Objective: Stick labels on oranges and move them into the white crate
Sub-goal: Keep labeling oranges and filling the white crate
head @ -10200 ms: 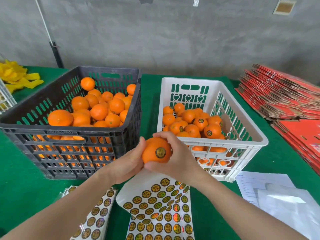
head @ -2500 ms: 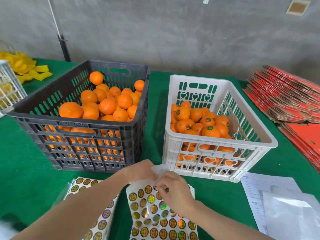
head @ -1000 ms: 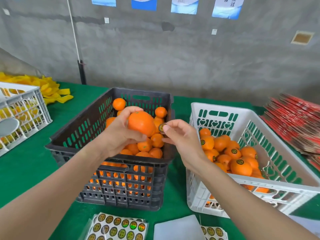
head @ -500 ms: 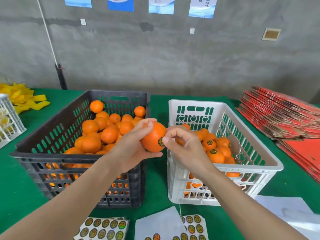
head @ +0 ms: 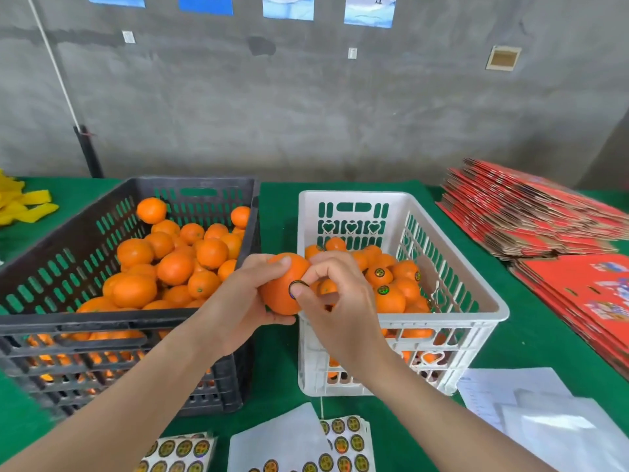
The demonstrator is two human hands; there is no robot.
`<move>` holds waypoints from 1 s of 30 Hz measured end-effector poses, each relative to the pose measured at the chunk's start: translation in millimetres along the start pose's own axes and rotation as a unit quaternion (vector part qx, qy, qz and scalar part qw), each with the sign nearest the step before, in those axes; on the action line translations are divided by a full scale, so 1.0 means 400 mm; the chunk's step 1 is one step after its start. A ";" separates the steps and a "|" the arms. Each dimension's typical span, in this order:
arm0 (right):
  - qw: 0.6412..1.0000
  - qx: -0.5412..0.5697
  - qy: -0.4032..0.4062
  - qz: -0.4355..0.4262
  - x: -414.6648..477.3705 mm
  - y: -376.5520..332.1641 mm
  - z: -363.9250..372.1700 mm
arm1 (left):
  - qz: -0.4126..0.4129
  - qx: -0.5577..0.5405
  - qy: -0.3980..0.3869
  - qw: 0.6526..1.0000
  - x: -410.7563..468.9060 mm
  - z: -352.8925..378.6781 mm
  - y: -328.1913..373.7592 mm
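Below the grip lie the sticker sheets [head: 343,441], many labels unused. The left hand [head: 235,308] clasps one orange [head: 277,296]; the right hand [head: 340,301] pinches a label [head: 293,286] onto it, so this fruit is nearly ready. Just right of the grip, the white crate [head: 490,311] holds a modest labelled layer. Left of it, the black crate [head: 102,321] is piled high with bare oranges, so most of the work remains.

Label [head: 291,287] half under the right hand's [head: 340,311] thumb

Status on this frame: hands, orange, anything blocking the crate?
Left hand grips orange. Right hand thumb presses label onto it. White crate alongside, nothing blocking.
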State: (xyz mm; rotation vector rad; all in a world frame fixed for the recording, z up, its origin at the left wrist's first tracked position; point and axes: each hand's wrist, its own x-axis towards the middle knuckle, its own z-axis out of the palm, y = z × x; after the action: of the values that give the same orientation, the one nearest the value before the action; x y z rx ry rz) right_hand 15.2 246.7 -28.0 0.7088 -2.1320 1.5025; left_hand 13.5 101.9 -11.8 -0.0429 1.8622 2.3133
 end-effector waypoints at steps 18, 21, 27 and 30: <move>0.964 -0.156 -0.138 0.167 0.250 0.262 -0.108 | -0.026 0.007 0.093 0.995 0.126 0.087 -0.024; 0.900 -0.289 -0.232 0.229 0.302 0.405 -0.117 | -0.028 0.006 0.134 0.991 0.115 0.068 -0.046; 0.820 -0.406 -0.360 0.184 0.296 0.534 -0.100 | -0.016 0.010 0.181 0.983 0.081 0.034 -0.099; 0.777 -0.455 -0.397 0.181 0.287 0.520 -0.092 | -0.022 0.015 0.183 0.983 0.065 0.011 -0.139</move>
State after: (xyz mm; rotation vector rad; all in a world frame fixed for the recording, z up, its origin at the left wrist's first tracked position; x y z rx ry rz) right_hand -202.7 321.8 -96.4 0.5969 -3.3254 0.0313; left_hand -3.3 120.6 -67.7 -0.5333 2.0312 2.3707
